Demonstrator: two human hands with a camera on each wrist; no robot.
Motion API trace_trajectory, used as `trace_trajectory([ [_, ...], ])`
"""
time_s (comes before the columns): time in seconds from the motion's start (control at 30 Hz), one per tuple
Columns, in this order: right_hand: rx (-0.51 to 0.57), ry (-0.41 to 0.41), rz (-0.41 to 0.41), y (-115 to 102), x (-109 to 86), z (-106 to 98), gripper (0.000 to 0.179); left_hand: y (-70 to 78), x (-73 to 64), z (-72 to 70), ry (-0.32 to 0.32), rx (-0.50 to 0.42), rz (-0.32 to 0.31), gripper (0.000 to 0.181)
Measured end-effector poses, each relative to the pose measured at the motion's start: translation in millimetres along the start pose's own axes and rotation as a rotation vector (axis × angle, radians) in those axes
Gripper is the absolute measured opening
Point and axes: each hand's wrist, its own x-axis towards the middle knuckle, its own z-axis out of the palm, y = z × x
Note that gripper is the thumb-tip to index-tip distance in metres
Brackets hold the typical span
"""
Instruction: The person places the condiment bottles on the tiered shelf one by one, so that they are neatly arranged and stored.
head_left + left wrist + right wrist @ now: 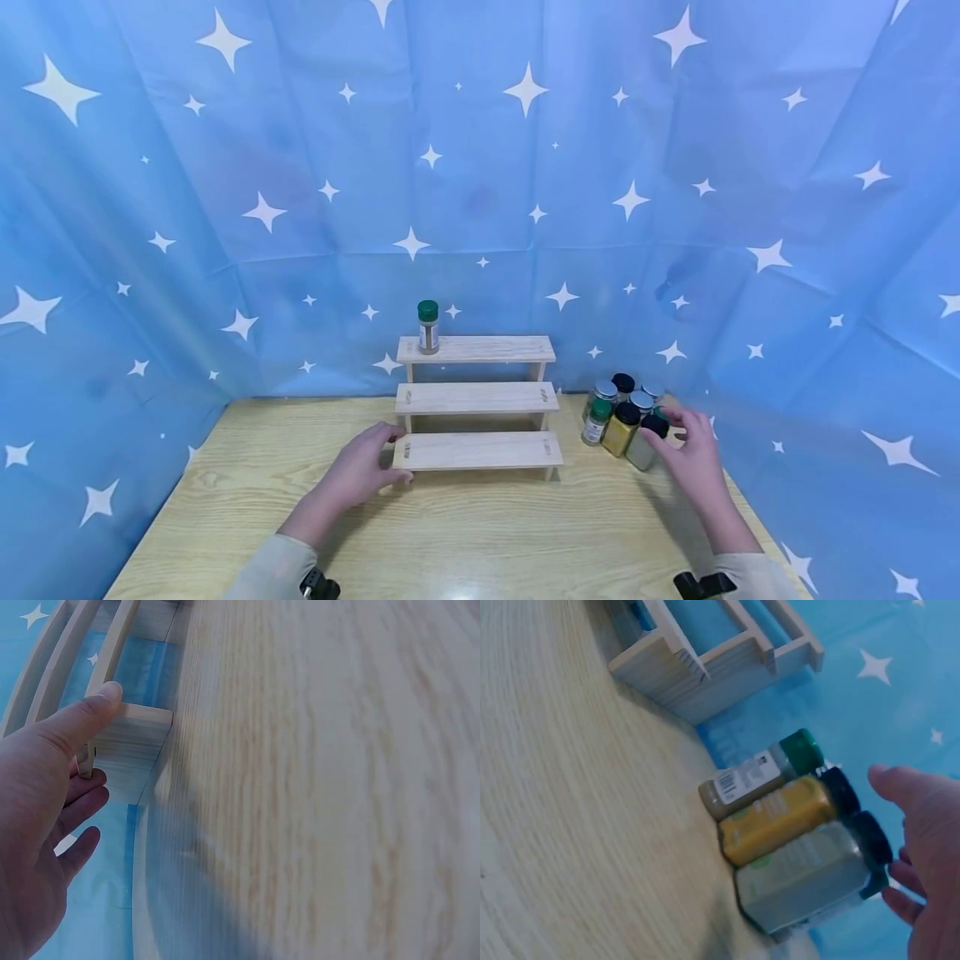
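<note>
A three-step wooden spice rack (477,451) stands at the middle of the table. At the left end of its lowest step, my left hand (358,467) holds the board between thumb and fingers; the left wrist view shows the thumb (86,716) on the board's edge. My right hand (693,458) is at a cluster of spice jars, its thumb and fingers spread about the front right jar with a black cap (655,426). In the right wrist view the thumb stands apart from the caps, and the fingertips are near a mostly hidden green cap (875,883).
One green-capped spice bottle (428,327) stands on the top step, at the left. Beside the rack are a yellow jar (622,432), a green-capped bottle (595,423) and several silver- or black-capped jars. A blue star-patterned curtain (480,192) hangs behind the table (480,533).
</note>
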Motion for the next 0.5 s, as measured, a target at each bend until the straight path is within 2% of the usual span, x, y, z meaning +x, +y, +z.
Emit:
trace_trajectory([
  [0.27,-0.007,-0.007,0.048,12,-3.0,10,0.055,0.5,0.0,1.1,0.000,-0.015,-0.003,0.079],
  [0.5,0.031,0.039,0.090,17,-3.7,20,0.051,-2.4,1.1,2.8,0.004,-0.002,-0.006,0.077],
])
